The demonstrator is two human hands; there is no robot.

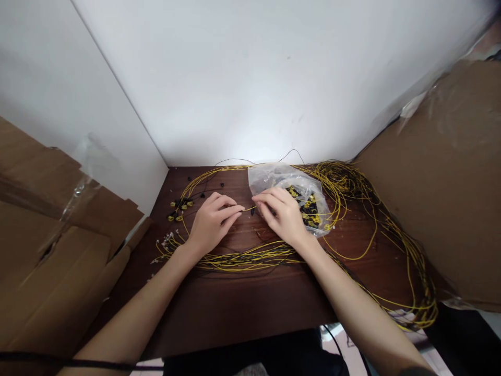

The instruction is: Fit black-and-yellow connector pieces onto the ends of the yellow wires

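Note:
Between my two hands a short stretch of thin yellow wire runs across the middle of the brown table. My left hand pinches its left end, the fingers pressed together. My right hand is closed on the wire from the other side, thumb and fingertips meeting. Behind and right of my right hand lies a clear plastic bag with small black and yellow parts. A bundle of yellow and black wires stretches below both hands.
Several black and yellow connectors sit at the left, above white wire tips. Coiled wires lie at the back right and trail over the front right edge. Cardboard stands on both sides, and a white wall rises behind.

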